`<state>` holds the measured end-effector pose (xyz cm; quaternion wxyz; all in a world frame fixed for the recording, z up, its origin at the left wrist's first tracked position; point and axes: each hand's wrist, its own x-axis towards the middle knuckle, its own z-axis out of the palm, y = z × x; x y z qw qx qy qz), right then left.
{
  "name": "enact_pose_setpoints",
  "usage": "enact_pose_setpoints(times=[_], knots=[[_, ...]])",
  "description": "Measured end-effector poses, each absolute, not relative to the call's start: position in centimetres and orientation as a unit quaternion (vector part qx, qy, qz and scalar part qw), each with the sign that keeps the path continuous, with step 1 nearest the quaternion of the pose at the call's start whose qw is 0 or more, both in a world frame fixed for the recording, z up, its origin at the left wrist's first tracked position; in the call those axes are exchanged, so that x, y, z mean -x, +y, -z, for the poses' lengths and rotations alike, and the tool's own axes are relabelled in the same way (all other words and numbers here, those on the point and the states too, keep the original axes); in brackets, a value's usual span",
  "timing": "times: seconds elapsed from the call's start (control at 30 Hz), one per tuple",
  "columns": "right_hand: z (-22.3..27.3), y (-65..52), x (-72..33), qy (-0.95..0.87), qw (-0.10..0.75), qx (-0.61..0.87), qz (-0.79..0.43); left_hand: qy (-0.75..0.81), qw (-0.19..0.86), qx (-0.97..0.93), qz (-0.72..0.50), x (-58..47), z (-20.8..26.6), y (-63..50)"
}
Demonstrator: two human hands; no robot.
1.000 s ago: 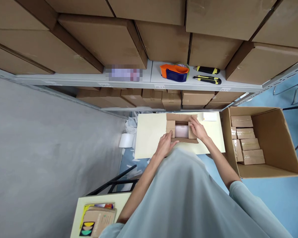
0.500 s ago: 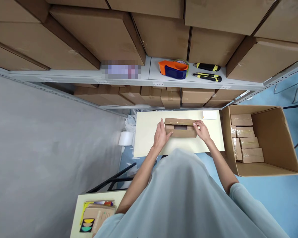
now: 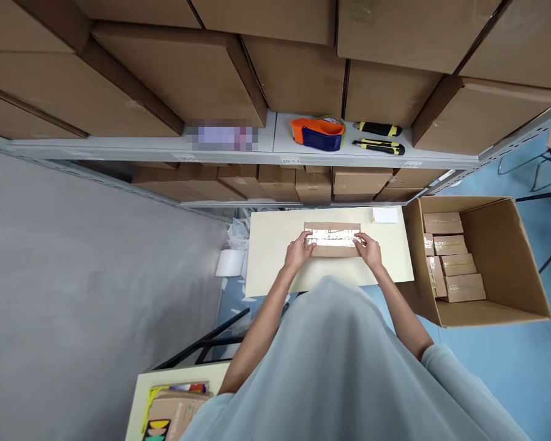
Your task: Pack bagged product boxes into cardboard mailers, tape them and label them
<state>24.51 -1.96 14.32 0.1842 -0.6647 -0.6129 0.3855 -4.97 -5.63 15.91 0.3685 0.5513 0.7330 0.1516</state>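
A small brown cardboard box [image 3: 333, 251] lies on the cream tabletop [image 3: 269, 260], long side across my view. Its top flaps are together, and a band of shiny tape [image 3: 333, 237] reflects light along the middle. My left hand [image 3: 297, 252] is closed around the left end, thumb on the near side and fingers over the tape's end. At the opposite end my right hand [image 3: 370, 251] grips the box with bent fingers and thumb. What is inside the box is hidden.
To the right stands a big open carton [image 3: 505, 257] holding several small taped boxes [image 3: 459, 264]. A white box [image 3: 384, 215] sits at the table's back right. On the shelf [image 3: 275, 147] ahead are an orange and blue tape dispenser [image 3: 319, 135], utility knives [image 3: 379, 138] and large cartons.
The box's raised flaps have come down and the dark gap between them is covered. My fingers have moved onto the two ends of the top. The view has shifted slightly.
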Motion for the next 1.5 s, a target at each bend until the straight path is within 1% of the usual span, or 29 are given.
enact_pose_setpoints(times=[0.17,0.33,0.53,0.67,0.77,0.93,1.1,1.17,1.23,1.33,1.5], knots=[[-15.0,-2.1,-24.3,-0.614,0.198,0.662,-0.381,0.729,0.349,-0.562,-0.176,5.6,-16.8,-6.1],[-14.2,-1.8,-23.9,-0.637,0.148,0.660,-0.370,0.730,0.371,-0.555,-0.148,5.9,-15.5,-6.4],[-14.5,-1.1,-23.6,-0.674,0.092,0.647,-0.344,0.721,0.364,-0.568,-0.163,6.1,-14.2,-6.4],[-15.4,-1.2,-23.2,-0.705,0.090,0.631,-0.310,0.718,0.338,-0.576,-0.195,6.5,-14.1,-6.5],[-16.1,-0.8,-22.4,-0.743,0.120,0.603,-0.265,0.708,0.280,-0.609,-0.223,7.1,-14.7,-6.0],[-18.3,3.5,-19.4,-0.799,0.229,0.528,-0.176,0.676,0.184,-0.653,-0.286,8.3,-17.7,-1.0],[-24.6,10.5,-14.9,-0.826,0.325,0.442,-0.130,0.618,0.091,-0.697,-0.352,9.0,-23.5,6.4],[-27.6,13.0,-13.2,-0.835,0.349,0.411,-0.109,0.599,0.059,-0.712,-0.362,9.2,-25.8,8.8],[-30.1,15.3,-11.7,-0.843,0.355,0.394,-0.087,0.587,0.034,-0.724,-0.360,9.3,-27.7,10.9],[-32.7,18.3,-9.7,-0.858,0.318,0.397,-0.063,0.590,0.016,-0.736,-0.333,9.1,-29.6,13.2],[-34.0,21.6,-7.0,-0.864,0.156,0.475,-0.054,0.610,0.014,-0.741,-0.280,8.5,-30.7,15.3]])
